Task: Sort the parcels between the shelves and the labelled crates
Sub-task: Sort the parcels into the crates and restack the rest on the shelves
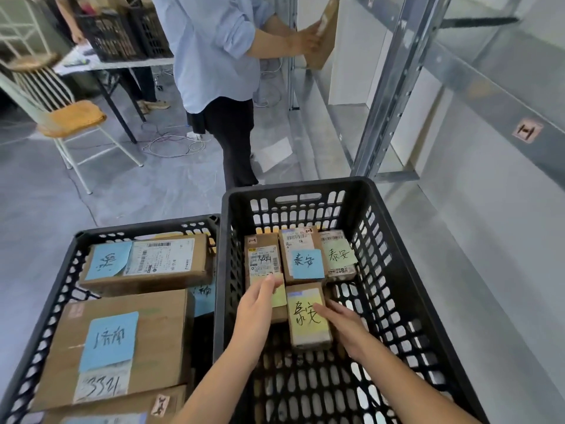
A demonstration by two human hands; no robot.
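While both hands reach into the right-hand black crate (382, 240), the yellow-noted parcel (308, 316) lies between them, long axis pointing away. The right hand (342, 324) touches its side, fingers open; the left hand (260, 304) rests flat on the neighbouring parcel (263, 258), gripping nothing.

Both bare forearms reach forward and down from the lower edge of the view, converging slightly. The left hand (255, 304) is palm-down, fingers extended and together, thumb tucked beneath; nothing is clasped, its fingertips (270, 281) simply lying flat. The right hand (344, 321) angles inward toward the left one, fingers loosely extended, index finger pointing up-left, uncurled around anything. The two hands stay apart, the wrists straight.
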